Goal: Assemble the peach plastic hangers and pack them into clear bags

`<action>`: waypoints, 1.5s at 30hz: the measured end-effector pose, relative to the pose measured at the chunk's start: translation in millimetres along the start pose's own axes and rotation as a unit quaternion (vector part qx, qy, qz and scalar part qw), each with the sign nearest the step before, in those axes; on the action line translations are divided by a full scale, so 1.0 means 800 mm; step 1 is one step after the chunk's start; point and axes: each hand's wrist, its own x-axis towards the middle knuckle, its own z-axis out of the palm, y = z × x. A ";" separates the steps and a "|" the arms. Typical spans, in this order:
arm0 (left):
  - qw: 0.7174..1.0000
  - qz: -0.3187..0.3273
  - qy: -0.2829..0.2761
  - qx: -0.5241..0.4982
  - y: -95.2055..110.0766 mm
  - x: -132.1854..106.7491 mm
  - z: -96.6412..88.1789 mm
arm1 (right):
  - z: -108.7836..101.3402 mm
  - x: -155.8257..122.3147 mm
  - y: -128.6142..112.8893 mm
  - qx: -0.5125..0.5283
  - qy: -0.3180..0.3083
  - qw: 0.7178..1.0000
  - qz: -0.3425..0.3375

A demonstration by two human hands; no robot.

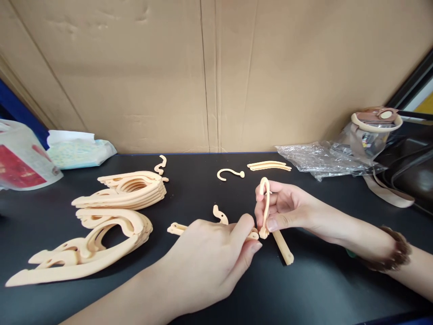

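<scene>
Back upward, the left hand [211,255] pinches a beige bar [253,235]; the right hand [291,208], angled inward, pinches an upright hook [267,205] just beside it, above a black table [321,289] backed by cardboard [135,76]

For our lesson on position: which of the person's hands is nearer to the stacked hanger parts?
Left. The left hand is right of the stacked hanger parts, with a gap between; the right hand is farther right, beyond the left one, holding a hook.
</scene>
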 end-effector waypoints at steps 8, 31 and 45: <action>0.997 0.006 0.073 0.028 0.003 -0.001 0.004 | 0.005 0.005 0.009 0.019 -0.010 1.000 0.007; 0.970 0.020 0.146 0.192 0.003 0.003 0.014 | 0.019 0.004 0.012 -0.018 0.027 0.999 0.013; 0.986 -0.071 0.056 0.143 0.006 0.008 0.012 | 0.033 -0.003 0.008 -0.113 0.122 0.986 -0.033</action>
